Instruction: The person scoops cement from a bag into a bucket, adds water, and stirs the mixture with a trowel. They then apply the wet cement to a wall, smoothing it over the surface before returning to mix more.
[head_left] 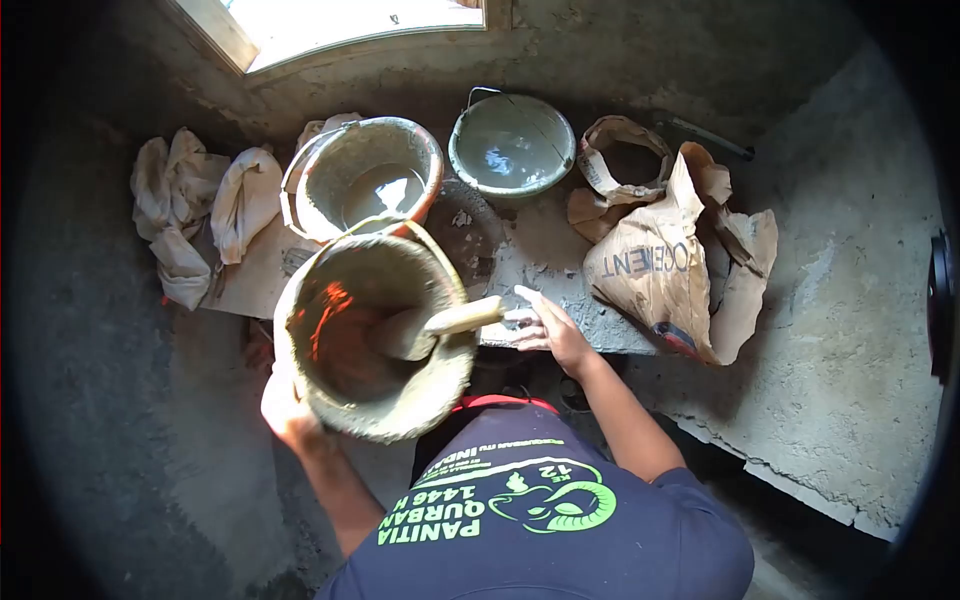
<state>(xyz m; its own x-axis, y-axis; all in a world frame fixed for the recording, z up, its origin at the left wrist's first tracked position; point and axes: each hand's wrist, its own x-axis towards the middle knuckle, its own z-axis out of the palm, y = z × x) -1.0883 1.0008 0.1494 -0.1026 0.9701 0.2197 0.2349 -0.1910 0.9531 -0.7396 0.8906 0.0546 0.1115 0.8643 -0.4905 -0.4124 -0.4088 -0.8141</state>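
Seen from above, the left hand [285, 405] grips the rim of a mortar-caked bucket [375, 330], the right hand [548, 330], fingers loosely closed, holds a trowel [440, 325] resting inside it, while beyond the bucket stand a second bucket [365, 175], a basin [511, 145] and a torn cement bag [660, 260].

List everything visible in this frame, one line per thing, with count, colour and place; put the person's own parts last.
Mortar-caked bucket: 1, grey with orange inside, centre, held up.
Trowel: 1, pale handle, blade inside that bucket.
Second bucket: 1, grey-coated with orange rim, behind, holding wet grey mix.
Metal pail: 1, grey-green, top centre.
Cement bags: torn, brown paper, right of the pails.
Crumpled sacks: pale beige, left.
Concrete floor: grey, rough, all around.
Window frame: top, bright.
Left hand: grips the caked bucket's rim.
Right hand: at the trowel handle's end.
Shirt: navy, green print.
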